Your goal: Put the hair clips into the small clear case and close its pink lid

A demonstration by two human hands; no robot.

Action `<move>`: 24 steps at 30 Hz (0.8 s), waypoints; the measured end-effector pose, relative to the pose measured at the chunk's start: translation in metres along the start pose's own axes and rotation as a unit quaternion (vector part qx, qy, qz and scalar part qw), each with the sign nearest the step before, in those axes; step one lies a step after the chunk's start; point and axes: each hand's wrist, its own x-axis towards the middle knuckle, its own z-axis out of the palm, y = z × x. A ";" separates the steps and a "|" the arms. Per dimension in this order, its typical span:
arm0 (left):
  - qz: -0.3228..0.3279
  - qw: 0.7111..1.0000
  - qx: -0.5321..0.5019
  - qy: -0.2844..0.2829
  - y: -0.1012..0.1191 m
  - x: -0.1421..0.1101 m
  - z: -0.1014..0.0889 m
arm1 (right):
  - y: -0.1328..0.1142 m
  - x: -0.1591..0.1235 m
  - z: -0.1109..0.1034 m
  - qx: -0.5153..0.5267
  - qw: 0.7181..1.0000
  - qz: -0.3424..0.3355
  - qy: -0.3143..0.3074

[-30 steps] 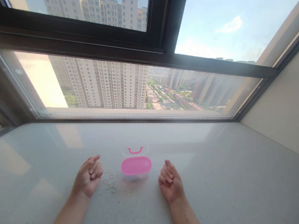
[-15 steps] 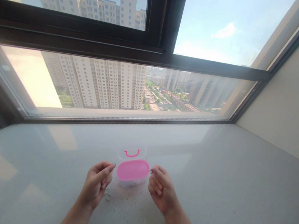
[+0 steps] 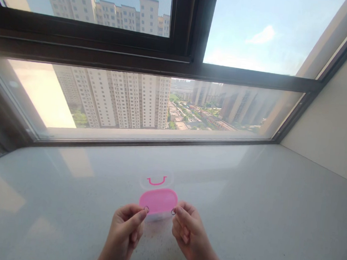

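Between thumb and forefinger, my left hand (image 3: 128, 228) pinches a small thin ring (image 3: 146, 208). My right hand (image 3: 191, 231) pinches a second, similar dark ring (image 3: 173, 212). Both rings are held up in front of a pink oval tray (image 3: 158, 200) that sits on a clear container, whose lower part shows only between my hands. Behind it lies a clear oval lid with a pink handle (image 3: 156, 182).
The pale speckled windowsill (image 3: 260, 209) spreads to both sides of my hands. A dark window frame (image 3: 115, 141) bounds it at the back, and a white wall (image 3: 332, 126) stands at the right. Tall buildings show through the glass.
My left hand has moved right and toward me with its ring, so the two rings are closer together. My right hand has lowered slightly. Small pale rings by my left wrist are now hidden.
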 end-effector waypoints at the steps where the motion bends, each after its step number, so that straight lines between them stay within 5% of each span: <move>1: -0.006 1.000 -0.003 -0.001 -0.005 -0.004 0.004 | 0.001 -0.001 0.001 0.002 1.000 0.002 0.001; 9: -0.091 0.993 -0.053 -0.057 -0.037 -0.019 0.024 | 0.002 -0.006 0.003 0.036 0.999 0.018 0.019; 17: -0.074 0.997 -0.037 0.000 -0.029 -0.006 0.021 | 0.004 -0.005 0.002 0.086 0.995 0.039 0.013; 24: -0.066 0.997 -0.046 -0.005 -0.028 -0.005 0.021 | 0.008 -0.005 0.005 0.103 0.993 0.055 0.003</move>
